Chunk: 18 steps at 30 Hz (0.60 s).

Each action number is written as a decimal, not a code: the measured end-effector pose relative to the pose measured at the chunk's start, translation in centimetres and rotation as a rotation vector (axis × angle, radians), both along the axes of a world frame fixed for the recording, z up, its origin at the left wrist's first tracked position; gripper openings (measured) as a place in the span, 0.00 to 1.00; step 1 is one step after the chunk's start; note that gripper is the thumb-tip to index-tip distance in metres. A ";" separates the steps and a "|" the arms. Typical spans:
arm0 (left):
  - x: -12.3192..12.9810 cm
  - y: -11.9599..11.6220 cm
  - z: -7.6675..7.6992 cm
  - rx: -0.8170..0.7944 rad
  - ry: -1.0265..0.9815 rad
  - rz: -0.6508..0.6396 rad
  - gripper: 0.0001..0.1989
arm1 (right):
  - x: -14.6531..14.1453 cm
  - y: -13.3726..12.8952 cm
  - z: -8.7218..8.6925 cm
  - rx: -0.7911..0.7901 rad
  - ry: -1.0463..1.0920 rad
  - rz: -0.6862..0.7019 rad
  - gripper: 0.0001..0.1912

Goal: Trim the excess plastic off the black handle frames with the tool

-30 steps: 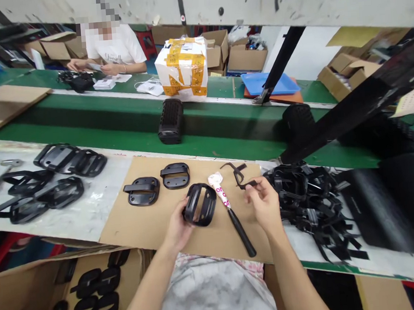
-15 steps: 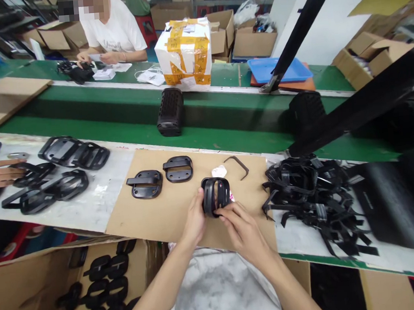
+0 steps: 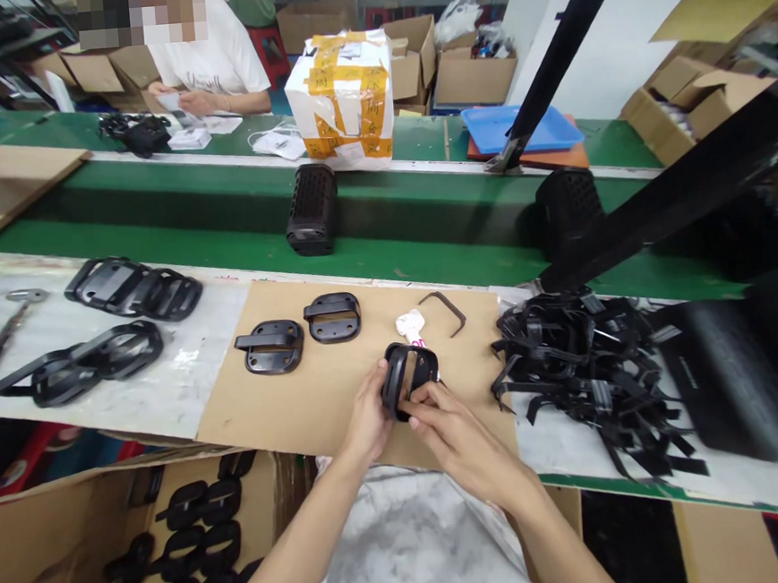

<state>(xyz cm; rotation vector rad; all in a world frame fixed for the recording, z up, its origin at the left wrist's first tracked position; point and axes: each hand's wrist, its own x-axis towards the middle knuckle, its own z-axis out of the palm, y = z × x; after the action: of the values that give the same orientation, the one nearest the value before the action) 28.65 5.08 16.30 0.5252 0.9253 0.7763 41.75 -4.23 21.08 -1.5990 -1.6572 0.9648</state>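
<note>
Between my two hands, a black plastic cover with a strap-like handle (image 3: 396, 382) is tilted up over the cardboard sheet (image 3: 342, 385). My left hand (image 3: 370, 414) is closed on its left edge, thumb at the top. The fingers of my right hand (image 3: 439, 418) pinch at its lower right side, by the handle's end. Two similar black covers, one nearer (image 3: 270, 347) and one farther (image 3: 333, 317), lie flat on the left of the sheet. Just beyond my hands lie a white tag (image 3: 410, 324) and a single bent black strip (image 3: 445, 309).
A tangled heap of black strips (image 3: 587, 366) lies to the right. More covers (image 3: 134, 289) and a hammer (image 3: 2, 344) are at the left. Below stands an open carton (image 3: 51, 543) holding several covers. A black mesh unit (image 3: 313, 209) sits on the green belt; another person works beyond.
The held cover has turned and tilted, with my right hand still at its lower side. A co-worker's hand at the left has gone, along with a cover there, uncovering the hammer.
</note>
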 end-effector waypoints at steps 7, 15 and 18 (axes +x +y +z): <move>0.2 -0.3 1.6 0.033 0.001 0.012 0.28 | 0.8 -0.5 -2.0 0.190 0.211 -0.410 0.34; 0.0 -2.2 0.3 0.271 0.194 -0.037 0.25 | -2.7 1.1 -3.4 0.271 0.271 -0.428 0.40; -0.8 -1.8 0.9 0.001 -0.044 -0.063 0.26 | -2.3 1.7 -3.8 0.257 0.441 -0.336 0.32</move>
<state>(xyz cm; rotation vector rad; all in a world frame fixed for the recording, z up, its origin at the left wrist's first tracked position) 27.84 3.26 17.19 0.5338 0.8640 0.7292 39.46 -2.52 17.29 -1.3198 -1.1185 0.8177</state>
